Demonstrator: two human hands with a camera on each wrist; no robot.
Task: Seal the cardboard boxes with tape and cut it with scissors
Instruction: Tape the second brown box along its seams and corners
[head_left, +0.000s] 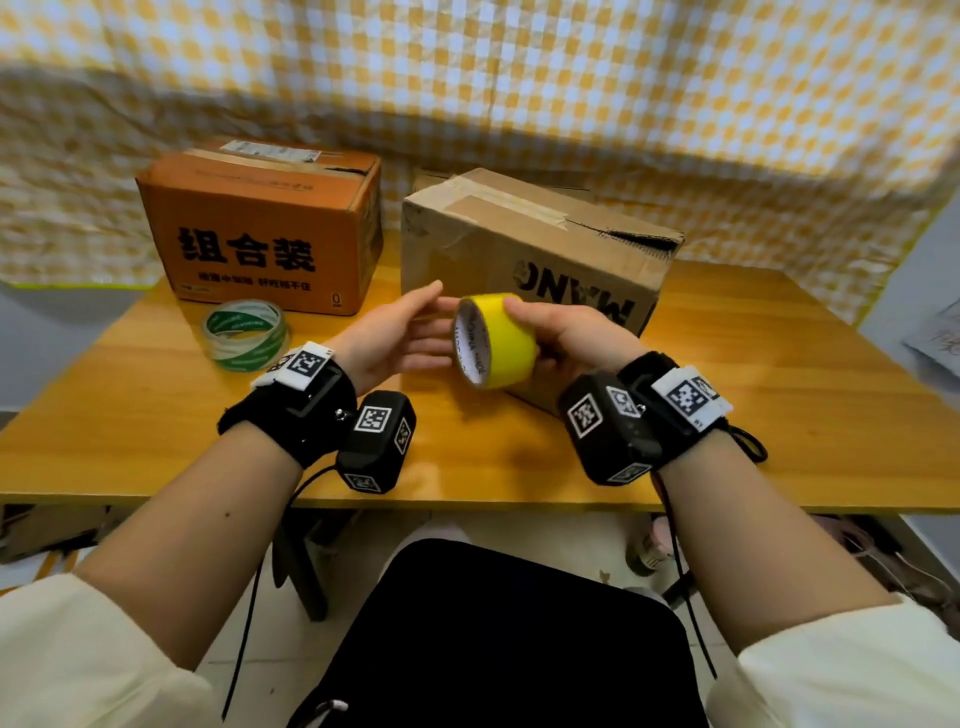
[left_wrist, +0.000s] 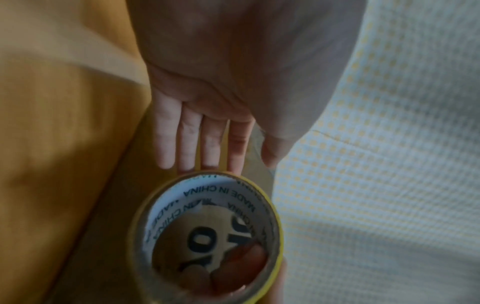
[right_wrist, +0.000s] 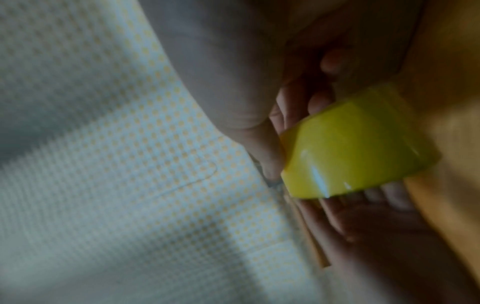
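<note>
The right hand (head_left: 566, 338) holds the yellow tape roll (head_left: 496, 340) above the worktop (head_left: 753, 364), its grip curled round the roll with the thumb on the top edge and fingers reaching into the core, as the left wrist view shows; the core's white lining reads "MADE IN CHINA" in repeating dark print. The left hand (head_left: 400, 332) is spread flat, fingers straight and together, their tips just at the roll's open rim; whether they touch it cannot be told.

Just behind the roll sits the brown cardboard box (head_left: 535, 249), its top seam covered with old tan tape and torn open at the right end; its front carries large black letters upside down, only partly legible. To its left stands the orange cardboard box (head_left: 260, 228), printed "组合装" in bold black, with a smaller blurred line beneath and a white label on its taped top. A clear tape roll (head_left: 245, 335) with a green and white core lies flat in front of the orange box; a yellow-and-white checked cloth (head_left: 519, 78) hangs behind.
</note>
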